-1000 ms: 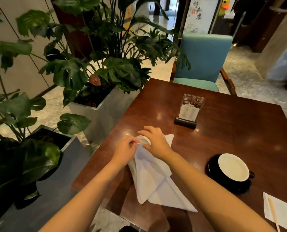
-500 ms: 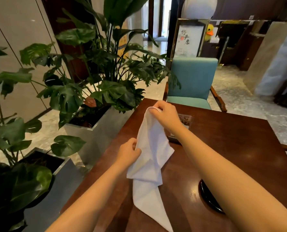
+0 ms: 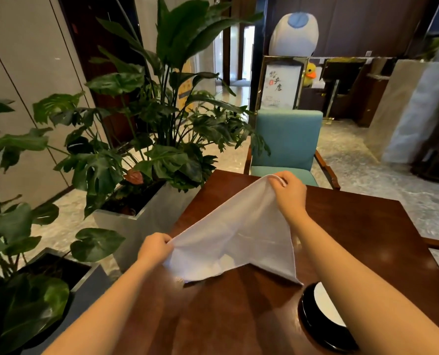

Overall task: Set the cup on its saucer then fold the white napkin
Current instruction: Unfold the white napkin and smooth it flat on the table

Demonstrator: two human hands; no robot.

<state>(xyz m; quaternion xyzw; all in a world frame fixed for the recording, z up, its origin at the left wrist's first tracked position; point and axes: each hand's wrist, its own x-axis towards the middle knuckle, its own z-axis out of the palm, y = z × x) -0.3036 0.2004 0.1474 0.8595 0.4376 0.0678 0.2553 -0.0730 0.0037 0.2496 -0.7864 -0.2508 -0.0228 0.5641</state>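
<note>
The white napkin (image 3: 235, 239) is stretched out in the air above the dark wooden table (image 3: 354, 231). My left hand (image 3: 155, 248) pinches its near-left corner, while my right hand (image 3: 288, 192) pinches the far upper corner, raised higher. The cloth's lower edges hang down towards the tabletop. At the lower right the black cup (image 3: 327, 308) with its white inside sits on the black saucer (image 3: 315, 330), both partly hidden by my right forearm.
Large potted plants in grey planters (image 3: 136, 221) stand close along the table's left edge. A teal chair (image 3: 287, 142) faces me across the table, with a framed sign (image 3: 280, 83) behind it.
Both hands lifted the napkin off the table and pulled its corners apart, spreading it out. My right hand rose and moved away from me. The view tilted upward.
</note>
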